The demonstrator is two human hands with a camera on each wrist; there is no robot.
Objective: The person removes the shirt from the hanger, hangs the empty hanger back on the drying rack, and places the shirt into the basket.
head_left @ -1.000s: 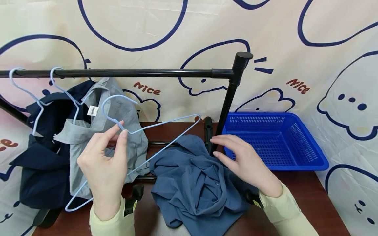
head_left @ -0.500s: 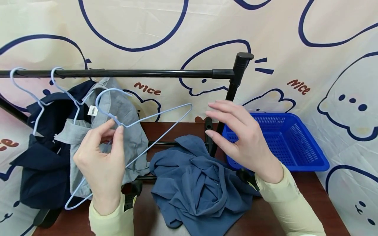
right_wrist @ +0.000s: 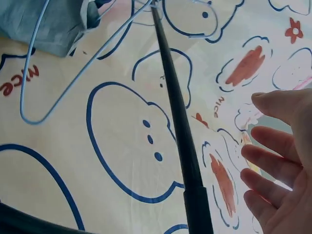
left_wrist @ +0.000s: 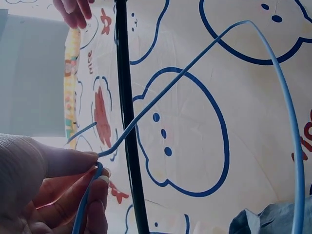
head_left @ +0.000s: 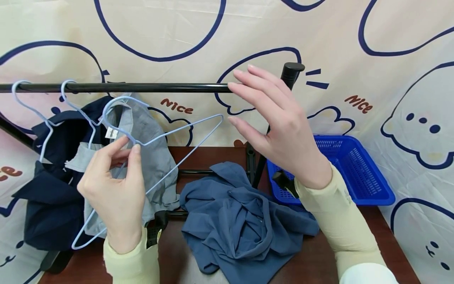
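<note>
Reddish-brown "Nice" lettering [head_left: 358, 104] across the cartoon backdrop [head_left: 248, 23], white label [head_left: 111, 133] on grey garment [head_left: 159, 157] illegible

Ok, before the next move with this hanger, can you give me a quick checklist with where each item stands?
1. Grip on the light-blue hanger: ok, the left hand pinches it just below the hook.
2. One hand free: ok, the right hand is spread and holds nothing.
3. Clothing on that hanger: not ok, the slate-blue garment lies heaped on the table.
4. Which side of the slate-blue garment faces up: cannot tell, too bunched.
5. Seating of the other two hangers: ok, both hook over the black rail.
</note>
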